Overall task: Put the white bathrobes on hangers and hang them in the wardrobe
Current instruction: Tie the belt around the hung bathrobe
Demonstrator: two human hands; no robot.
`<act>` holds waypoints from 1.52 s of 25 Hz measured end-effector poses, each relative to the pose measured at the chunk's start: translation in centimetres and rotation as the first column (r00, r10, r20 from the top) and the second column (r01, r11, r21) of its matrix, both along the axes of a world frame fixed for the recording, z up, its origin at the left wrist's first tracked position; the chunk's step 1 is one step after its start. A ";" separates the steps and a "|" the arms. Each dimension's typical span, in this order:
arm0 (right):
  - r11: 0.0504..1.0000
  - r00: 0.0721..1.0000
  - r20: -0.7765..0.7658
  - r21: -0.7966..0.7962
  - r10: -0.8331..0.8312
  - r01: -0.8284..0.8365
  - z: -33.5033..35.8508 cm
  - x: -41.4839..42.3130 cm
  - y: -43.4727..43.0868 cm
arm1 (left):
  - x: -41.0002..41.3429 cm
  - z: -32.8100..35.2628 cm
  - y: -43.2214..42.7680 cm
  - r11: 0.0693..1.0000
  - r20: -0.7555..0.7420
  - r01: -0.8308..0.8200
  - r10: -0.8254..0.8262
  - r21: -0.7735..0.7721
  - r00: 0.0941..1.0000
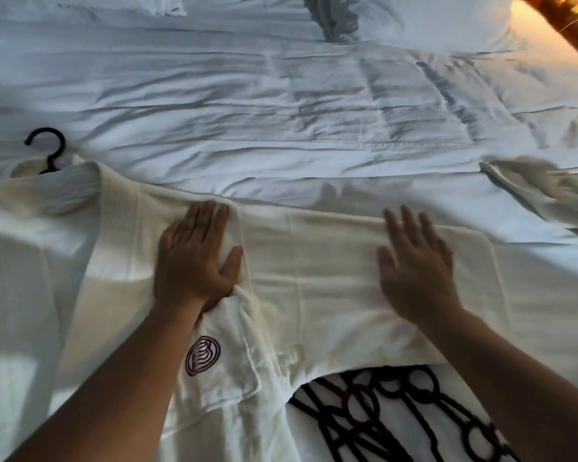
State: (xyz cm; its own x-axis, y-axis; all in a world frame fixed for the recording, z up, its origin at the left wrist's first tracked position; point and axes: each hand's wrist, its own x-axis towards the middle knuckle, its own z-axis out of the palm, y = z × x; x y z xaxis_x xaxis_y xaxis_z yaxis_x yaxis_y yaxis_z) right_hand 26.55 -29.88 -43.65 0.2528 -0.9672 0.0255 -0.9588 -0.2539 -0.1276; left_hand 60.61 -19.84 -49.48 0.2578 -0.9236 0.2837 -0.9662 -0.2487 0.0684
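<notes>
One white bathrobe [314,261] lies flat across the near side of the bed [281,111], collar to the left, body running right. Both grips are on top of it. Left grip [194,258]: fingers straight and together, palm pressed flat on the robe's front panel near its far edge, thumb out, holding nothing. Right grip [414,265]: blurred, fingers straight and spread, palm down over the robe to the right of the left grip; can't tell if it touches the cloth or is just above it. It holds nothing.

Count: one hanger [47,148], with only its black hook showing, sticking out of the collar at far left and the rest hidden inside the robe. One pocket [227,371] just near of the left grip, with one dark red round logo [202,355].

Around: a rumpled white duvet covers the bed, with a pillow [397,15] at the far end. A bed runner [381,411] with a dark ring pattern sits at the near edge, partly under the robe's hem. A loose white cloth piece [531,185] lies at right, blurred; can't tell if it's a sleeve or a separate item.
</notes>
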 end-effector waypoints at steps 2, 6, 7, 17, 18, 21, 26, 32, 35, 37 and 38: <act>0.989 0.991 -0.082 0.115 0.107 -0.097 -1.3 -1.8 1.5 | 0.0 -0.1 -0.1 1.000 0.001 0.015 -0.015 0.012 1.000; 0.989 0.990 -0.111 0.113 -0.084 0.096 -3.0 -6.0 -0.6 | 0.0 -0.3 -0.1 1.000 0.006 0.009 -0.009 -0.007 1.000; 0.988 0.988 -0.114 0.104 -0.101 0.113 -3.3 -5.9 -0.8 | 0.1 -0.2 -0.2 1.000 0.007 0.007 -0.007 -0.013 1.000; 0.978 0.961 -0.267 0.166 -0.075 0.123 -3.3 -3.9 -1.6 | -0.3 1.6 -1.0 0.977 -0.022 -0.029 0.035 0.209 0.999; 0.971 0.943 -0.322 0.184 -0.089 0.154 -2.8 -3.4 -1.5 | -0.9 3.1 -0.6 0.960 -0.118 -0.030 0.065 0.277 0.991; 0.931 0.915 -0.366 0.243 -0.171 0.271 1.4 -0.6 1.3 | -4.7 7.3 6.4 0.968 -0.452 -0.015 0.131 0.251 0.882; 0.962 0.863 0.486 0.139 0.141 -0.235 6.0 -1.9 24.1 | -12.2 10.4 32.8 0.932 -0.383 -0.338 0.362 0.131 0.850; 0.464 0.679 0.446 0.869 -0.584 -0.172 7.1 -5.9 41.4 | -15.7 12.1 44.4 0.810 -0.700 -0.429 0.572 0.400 0.428; 0.556 0.771 0.396 0.829 -0.499 -0.066 7.9 -6.0 41.7 | -12.8 12.2 45.7 0.777 -0.725 -0.463 0.600 0.426 0.339; 0.594 0.848 0.338 0.804 -0.409 -0.034 8.0 -6.8 42.3 | -12.2 12.4 47.5 0.752 -0.784 -0.524 0.577 0.401 0.229; 0.553 0.841 0.349 0.830 -0.414 -0.073 8.3 -7.4 42.6 | -12.7 12.3 48.4 0.770 -0.826 -0.504 0.535 0.391 0.177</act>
